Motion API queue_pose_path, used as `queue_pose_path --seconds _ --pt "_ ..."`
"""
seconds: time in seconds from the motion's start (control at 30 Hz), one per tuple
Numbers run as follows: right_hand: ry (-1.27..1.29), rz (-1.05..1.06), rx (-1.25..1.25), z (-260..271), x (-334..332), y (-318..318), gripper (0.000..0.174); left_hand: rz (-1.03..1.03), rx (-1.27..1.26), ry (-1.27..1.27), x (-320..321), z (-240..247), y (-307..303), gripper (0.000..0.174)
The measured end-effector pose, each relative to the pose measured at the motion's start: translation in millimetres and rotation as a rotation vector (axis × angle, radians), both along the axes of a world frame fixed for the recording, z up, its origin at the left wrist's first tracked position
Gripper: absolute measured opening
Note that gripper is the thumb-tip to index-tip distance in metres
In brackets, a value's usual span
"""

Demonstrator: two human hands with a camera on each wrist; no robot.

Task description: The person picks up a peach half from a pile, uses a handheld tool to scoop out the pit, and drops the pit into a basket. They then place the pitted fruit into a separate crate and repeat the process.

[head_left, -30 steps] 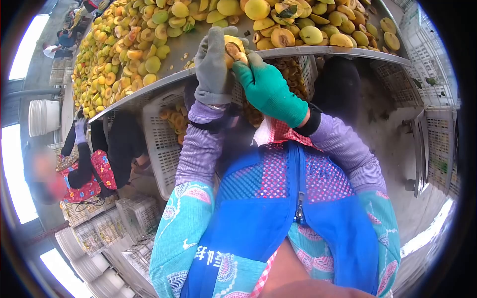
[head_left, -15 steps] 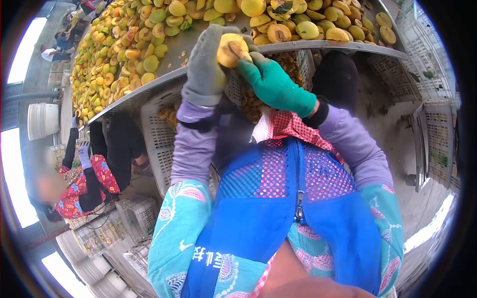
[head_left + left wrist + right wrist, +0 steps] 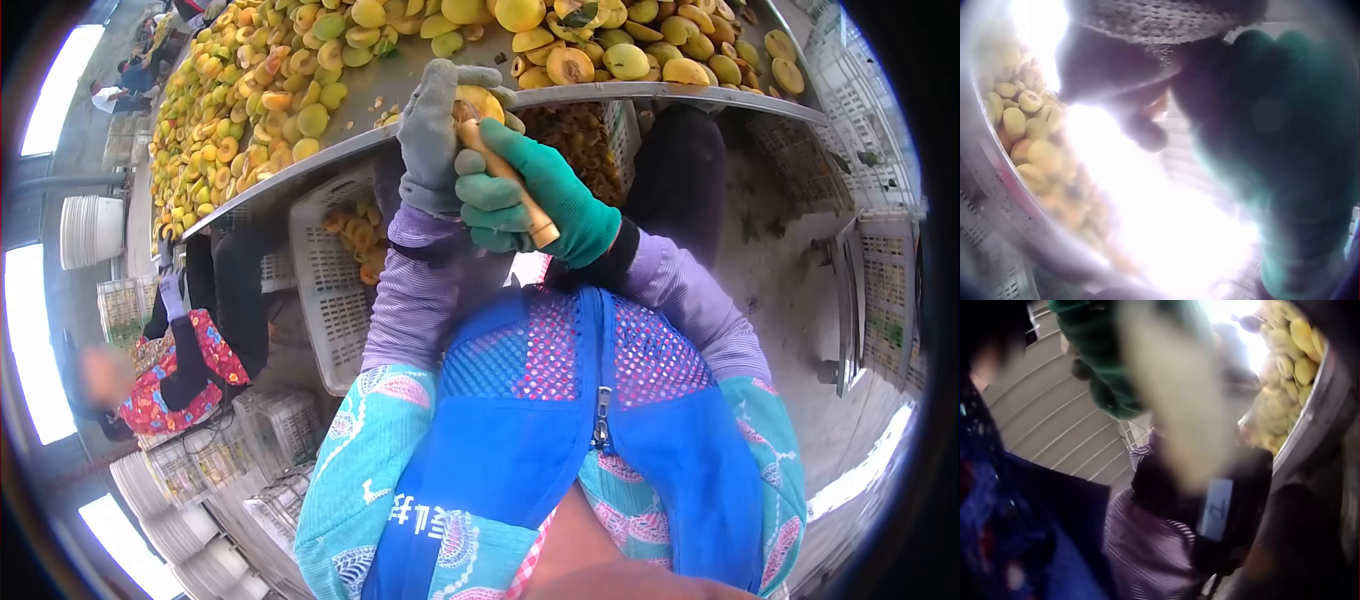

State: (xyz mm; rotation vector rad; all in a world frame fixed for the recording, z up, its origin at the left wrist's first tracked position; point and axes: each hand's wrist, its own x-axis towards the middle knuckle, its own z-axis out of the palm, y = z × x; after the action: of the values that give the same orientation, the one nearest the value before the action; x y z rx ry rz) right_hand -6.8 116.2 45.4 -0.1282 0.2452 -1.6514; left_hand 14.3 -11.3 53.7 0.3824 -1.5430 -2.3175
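Observation:
In the head view the left hand (image 3: 430,135), in a grey glove, grips a yellow fruit (image 3: 481,100) near the table edge. Fingers of the green-gloved right hand (image 3: 540,190) curl round a light wooden handle (image 3: 505,180), whose upper end meets the fruit. Any blade on it is hidden. The left wrist view has the green glove (image 3: 1272,125) large and dark at the right. Across the right wrist view runs the blurred pale handle (image 3: 1179,394), beside the green glove (image 3: 1100,369).
Cut and whole yellow fruit (image 3: 250,100) lies heaped on the metal table, whose raised rim (image 3: 670,92) runs before the hands. Below stand a white crate (image 3: 330,290) and a crate of fruit pieces (image 3: 575,150). Another person (image 3: 180,370) sits at the left.
The right hand has turned, bringing the wooden handle into sight under its curled fingers. The left hand has rotated with the fruit, which is now more covered by the glove.

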Motion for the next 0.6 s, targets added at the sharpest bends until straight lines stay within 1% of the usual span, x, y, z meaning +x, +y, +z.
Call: queue_pose_path --seconds 0.07,0.1,0.13,0.2,0.23,0.27,0.3,0.33,0.37,0.4,0.43,0.47,0.5,0.53,0.57,0.6 --pt "-0.143 0.102 -0.255 -20.7 -2.5 -8.1 0.038 0.027 0.041 -0.005 5.9 2.6 0.9 0.045" --pt "-0.160 0.127 -0.297 -18.8 -1.7 -8.7 0.039 0.048 0.048 -0.012 8.7 2.6 -0.5 0.039" --pt "-0.115 0.112 -0.271 -14.9 0.3 -5.4 0.039 0.201 -0.470 -0.033 19.1 -0.9 -7.1 0.039" --pt "-0.020 0.068 -0.232 -4.5 2.4 6.7 0.038 0.459 -1.528 -0.083 51.3 -16.0 -41.8 0.041" --pt "0.102 -0.019 -0.005 -6.6 1.0 12.8 0.038 0.450 -1.224 -0.165 75.0 -44.4 -82.5 0.042" --pt "0.071 -0.042 0.178 -25.1 -3.8 14.0 0.034 0.432 -1.188 -0.374 81.9 -46.5 -111.3 0.043" --pt "-0.034 -0.038 0.322 -46.8 -8.6 17.3 0.031 0.396 -1.156 -0.588 88.4 -48.7 -140.4 0.045" --pt "-0.182 0.034 0.403 -89.9 -13.0 18.5 0.033 0.378 -1.364 -0.981 90.7 -39.7 -144.1 0.046" --pt "-0.224 0.028 0.394 -105.0 -11.5 21.9 0.032 0.388 -1.350 -0.859 67.8 -27.9 -135.2 0.044" --pt "-0.161 0.033 0.428 -92.0 -12.4 24.2 0.034 0.393 -1.330 -0.743 40.8 -11.1 -115.1 0.041" --pt "-0.142 -0.055 0.455 -78.2 -13.6 24.2 0.034 0.334 -1.197 -0.588 7.6 -1.2 -92.0 0.042" --pt "-0.123 -0.142 0.481 -69.7 -15.3 24.2 0.035 0.229 -1.192 -0.475 -26.9 -1.5 -75.4 0.044" --pt "-0.060 -0.188 0.480 -69.9 -18.4 24.9 0.035 0.161 -1.366 -0.403 -60.8 6.7 -51.7 0.046" --pt "0.002 -0.234 0.478 -71.5 -21.4 25.5 0.035 0.159 -1.456 -0.442 -94.8 9.6 -28.8 0.052" --pt "0.063 -0.280 0.477 -72.0 -24.1 25.9 0.034 0.107 -1.483 -0.479 -127.5 -3.7 -21.8 0.058" --pt "0.071 -0.292 0.501 -65.8 -27.0 27.7 0.034 0.128 -1.622 -0.438 -153.1 -23.3 -19.0 0.060"
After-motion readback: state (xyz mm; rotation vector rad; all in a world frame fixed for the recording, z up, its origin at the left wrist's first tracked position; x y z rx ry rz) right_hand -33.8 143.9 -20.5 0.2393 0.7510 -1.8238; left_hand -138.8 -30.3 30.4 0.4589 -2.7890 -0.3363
